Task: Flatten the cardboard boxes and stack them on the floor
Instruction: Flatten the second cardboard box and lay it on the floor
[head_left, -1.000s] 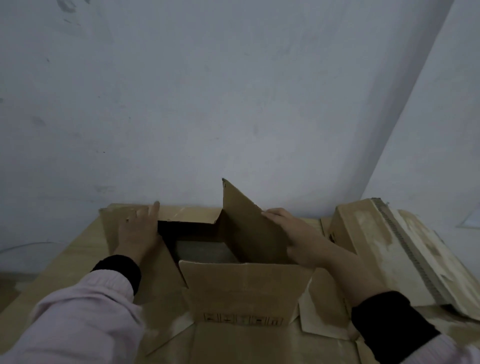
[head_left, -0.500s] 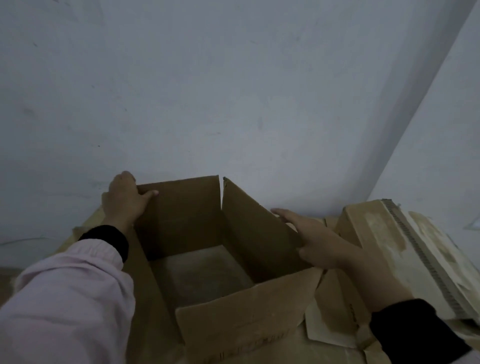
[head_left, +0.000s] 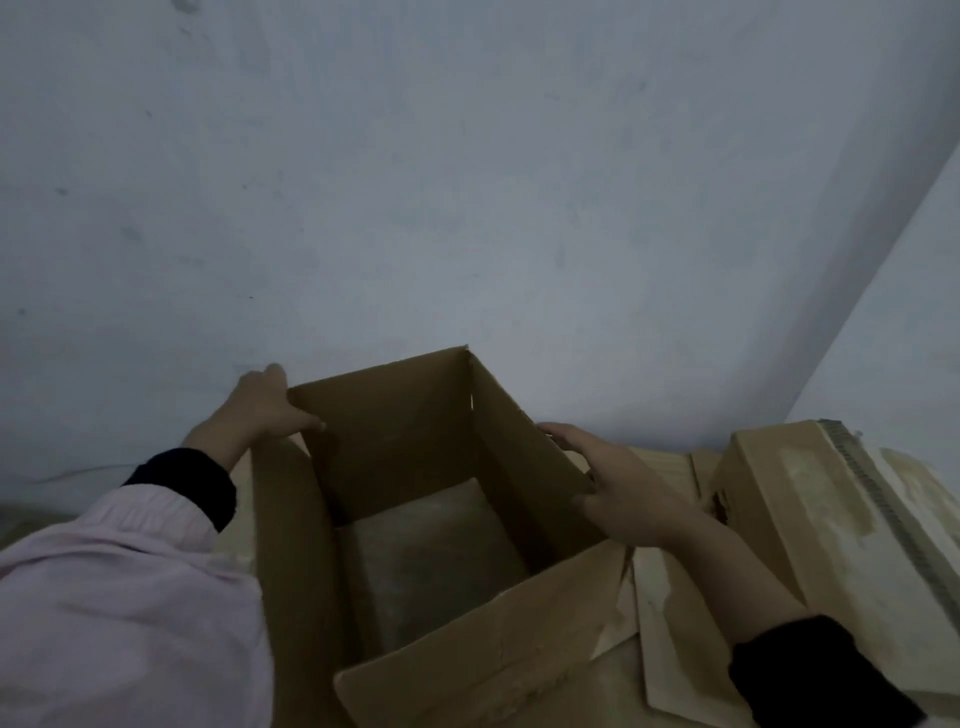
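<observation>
An open brown cardboard box (head_left: 524, 499) stands in front of me with its flaps up, and I look down into its empty inside. My left hand (head_left: 260, 410) grips the top corner of the far-left flap, thumb inside. My right hand (head_left: 618, 488) presses flat against the outside of the right flap, fingers spread along its edge. Flattened cardboard sheets (head_left: 670, 618) lie under and beside the box.
A pale, stained cardboard box (head_left: 831, 525) with a strip along its top lies at the right. A grey-white wall (head_left: 467, 182) rises just behind the box, and it meets a second wall (head_left: 904, 332) in a corner at the right.
The far flap, lying flat a second ago, has been raised by my left hand. The box now stands taller and more open, and my right hand has shifted along the right flap.
</observation>
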